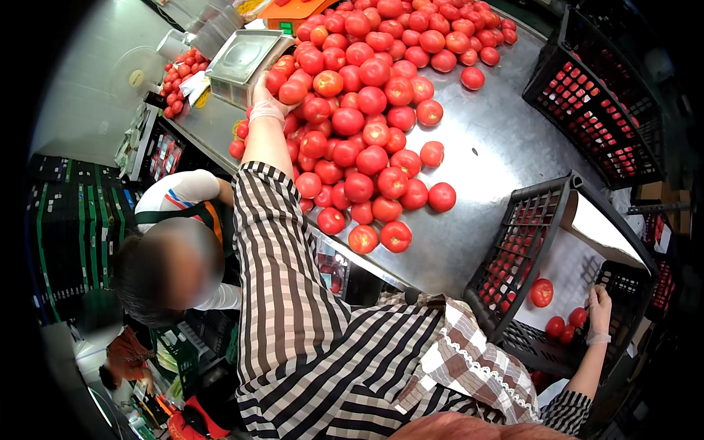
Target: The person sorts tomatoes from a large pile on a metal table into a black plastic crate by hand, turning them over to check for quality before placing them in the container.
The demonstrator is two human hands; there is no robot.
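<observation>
My left hand, in a clear thin glove, reaches to the near-left side of a large heap of red tomatoes. It cups a tomato and another beside it, right next to a weighing scale with a metal plate. My right hand, also gloved, is down inside a black plastic crate at my right. Its fingers are partly bent beside a few small tomatoes; whether it touches one is unclear. A bigger tomato rests on the crate's white liner.
The heap lies on a metal table. Another black crate with tomatoes stands at the far right. A co-worker is close at my left, near stacked dark crates. More tomatoes and clear containers sit behind the scale.
</observation>
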